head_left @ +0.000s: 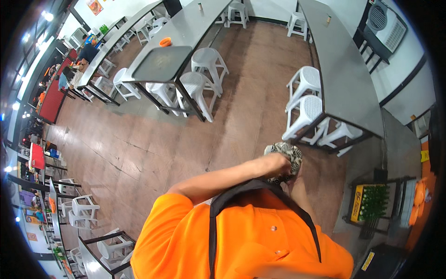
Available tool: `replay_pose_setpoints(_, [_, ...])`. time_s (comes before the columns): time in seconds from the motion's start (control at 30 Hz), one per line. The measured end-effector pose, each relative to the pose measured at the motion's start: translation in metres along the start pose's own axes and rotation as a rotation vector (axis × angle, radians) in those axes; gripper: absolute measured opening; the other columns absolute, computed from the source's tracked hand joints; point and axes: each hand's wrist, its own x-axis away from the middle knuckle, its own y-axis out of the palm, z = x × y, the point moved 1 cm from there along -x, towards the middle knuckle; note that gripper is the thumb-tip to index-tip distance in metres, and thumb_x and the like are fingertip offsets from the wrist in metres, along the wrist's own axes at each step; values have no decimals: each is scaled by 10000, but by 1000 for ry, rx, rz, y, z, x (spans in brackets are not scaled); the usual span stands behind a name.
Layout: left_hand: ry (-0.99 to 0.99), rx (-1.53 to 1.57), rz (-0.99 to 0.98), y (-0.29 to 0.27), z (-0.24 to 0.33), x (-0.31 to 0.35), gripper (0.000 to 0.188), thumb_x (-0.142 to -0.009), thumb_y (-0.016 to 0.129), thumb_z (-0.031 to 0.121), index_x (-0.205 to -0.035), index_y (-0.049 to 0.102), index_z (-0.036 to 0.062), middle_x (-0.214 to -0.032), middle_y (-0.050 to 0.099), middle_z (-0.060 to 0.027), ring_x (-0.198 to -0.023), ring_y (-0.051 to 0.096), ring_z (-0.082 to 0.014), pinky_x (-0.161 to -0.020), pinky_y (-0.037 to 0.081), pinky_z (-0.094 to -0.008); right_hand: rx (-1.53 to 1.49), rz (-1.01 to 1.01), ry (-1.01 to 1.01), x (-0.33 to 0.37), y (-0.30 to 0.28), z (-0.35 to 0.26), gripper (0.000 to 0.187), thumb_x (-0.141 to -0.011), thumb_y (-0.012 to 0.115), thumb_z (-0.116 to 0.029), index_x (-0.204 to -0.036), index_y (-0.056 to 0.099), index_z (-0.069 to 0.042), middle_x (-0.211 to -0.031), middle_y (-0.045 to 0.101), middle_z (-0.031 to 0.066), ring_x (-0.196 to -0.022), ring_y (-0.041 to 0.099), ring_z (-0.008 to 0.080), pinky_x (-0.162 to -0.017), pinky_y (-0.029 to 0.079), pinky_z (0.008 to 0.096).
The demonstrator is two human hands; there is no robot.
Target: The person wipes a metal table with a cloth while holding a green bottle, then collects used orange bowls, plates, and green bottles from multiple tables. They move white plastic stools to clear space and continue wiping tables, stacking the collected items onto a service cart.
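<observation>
A bunched black-and-white patterned cloth [291,149], possibly a cap, is held out in front of my chest, above the floor. My left hand [277,164] reaches across from the left, its fingers closed over the near side of the cloth. Just below and to its right, my right hand [294,180] grips the cloth's lower right side; the forearm and cloth partly hide its fingers. I wear an orange shirt [251,228] and a black apron [213,232], whose straps run over the chest.
Long grey tables [344,79] stand right and ahead, with white plastic stools [304,114] beneath. A grey tray [162,63] and an orange bowl [165,42] sit on the table ahead-left. At right are a yellow crate of green bottles [374,202] and an air cooler [383,28].
</observation>
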Motion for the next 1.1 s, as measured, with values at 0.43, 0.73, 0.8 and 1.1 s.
replay_pose_setpoints(0.43, [-916, 328, 1308, -302, -351, 148, 226, -797, 823, 143, -746, 658, -2, -674, 659, -55, -655, 604, -123, -650, 515, -308, 367, 112, 118, -564, 129, -145, 314, -1025, 390, -128, -1115, 672, -25, -969, 731, 119, -801, 724, 244, -676, 614, 394])
replay_pose_setpoints(0.73, [-1055, -27, 1626, -608, -554, 188, 589, -749, 827, 181, -1238, 572, -25, -1145, 657, -181, -998, 659, -323, -872, 531, -419, 1439, -150, -402, -947, 376, -219, 364, -827, 583, -174, -1094, 601, 72, -1114, 666, 281, -1091, 641, 385, -945, 488, 442])
replay_pose_setpoints(0.8, [-1056, 104, 1653, -646, -590, 179, 648, -741, 831, 168, -1291, 546, -24, -1225, 622, -189, -1062, 641, -329, -899, 522, -426, 1486, -285, -486, -1039, 410, -206, 406, -804, 635, -234, -1062, 617, 79, -1052, 680, 276, -1053, 654, 411, -948, 496, 457])
replay_pose_setpoints(1.1, [-1722, -161, 1834, -712, -730, 226, 752, -828, 772, 242, -1438, 434, -38, -1326, 544, -228, -1165, 579, -324, -976, 473, -433, 2331, -540, -514, -1340, 445, -42, 890, -970, 369, -691, -1560, 303, -30, -1627, 151, 311, -1517, 42, 499, -1228, 17, 581])
